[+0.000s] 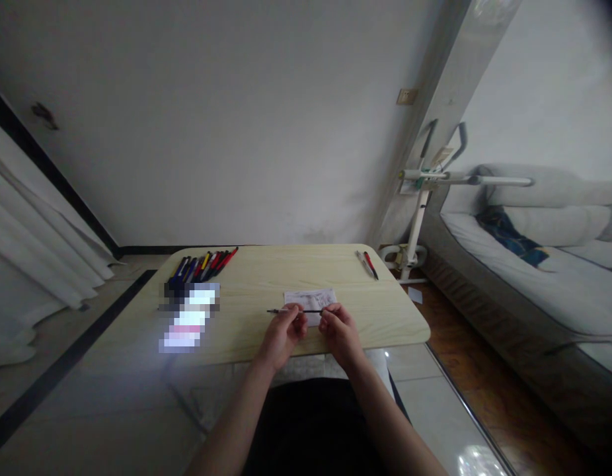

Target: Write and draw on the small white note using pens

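Both my hands hold a thin dark pen (310, 311) level above the light wooden table (385, 317). My left hand (284, 334) pinches it near its left end, whose tip sticks out to the left. My right hand (340, 330) pinches the right end. A small white slip of paper (310, 299) with marks on it lies on the table just beyond my fingers.
A row of several coloured pens (203, 264) lies at the table's far left, with a blurred patch (188, 317) in front of it. Two pens (367, 264) lie at the far right. A white stand (418, 218) and a grey sofa (534, 264) are to the right.
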Action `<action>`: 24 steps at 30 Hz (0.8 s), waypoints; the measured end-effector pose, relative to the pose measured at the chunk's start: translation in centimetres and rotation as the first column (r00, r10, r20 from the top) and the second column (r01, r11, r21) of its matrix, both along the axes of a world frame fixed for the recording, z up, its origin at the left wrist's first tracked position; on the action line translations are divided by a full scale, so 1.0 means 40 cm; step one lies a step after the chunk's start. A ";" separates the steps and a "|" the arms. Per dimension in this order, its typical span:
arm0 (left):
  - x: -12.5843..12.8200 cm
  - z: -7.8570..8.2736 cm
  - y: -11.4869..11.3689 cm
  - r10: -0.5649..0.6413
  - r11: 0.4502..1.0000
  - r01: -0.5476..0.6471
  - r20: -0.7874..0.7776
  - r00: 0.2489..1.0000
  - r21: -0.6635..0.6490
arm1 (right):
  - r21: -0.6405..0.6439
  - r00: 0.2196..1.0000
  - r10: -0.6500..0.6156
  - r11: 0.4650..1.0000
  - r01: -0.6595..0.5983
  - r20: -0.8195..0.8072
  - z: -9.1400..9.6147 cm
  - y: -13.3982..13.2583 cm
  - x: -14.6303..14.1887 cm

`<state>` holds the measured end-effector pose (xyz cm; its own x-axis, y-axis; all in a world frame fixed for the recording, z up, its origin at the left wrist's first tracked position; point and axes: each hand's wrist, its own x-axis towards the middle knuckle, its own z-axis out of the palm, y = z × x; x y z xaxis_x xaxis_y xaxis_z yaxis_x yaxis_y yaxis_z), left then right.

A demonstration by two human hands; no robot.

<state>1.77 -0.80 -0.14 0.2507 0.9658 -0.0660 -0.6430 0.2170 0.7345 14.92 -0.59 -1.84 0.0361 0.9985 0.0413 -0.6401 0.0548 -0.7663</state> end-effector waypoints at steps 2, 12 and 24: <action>-0.001 0.002 0.000 -0.002 1.000 0.002 0.001 1.000 -0.003 | 0.001 1.000 -0.004 1.000 0.004 -0.003 -0.001 0.000 0.000; 0.000 0.008 -0.003 -0.003 1.000 0.003 -0.008 1.000 -0.019 | 0.018 0.999 -0.034 0.999 0.033 0.038 -0.002 0.000 -0.003; -0.003 0.006 -0.001 0.004 1.000 -0.004 -0.004 1.000 -0.031 | 0.016 0.999 -0.008 1.000 0.007 0.037 0.006 -0.004 -0.003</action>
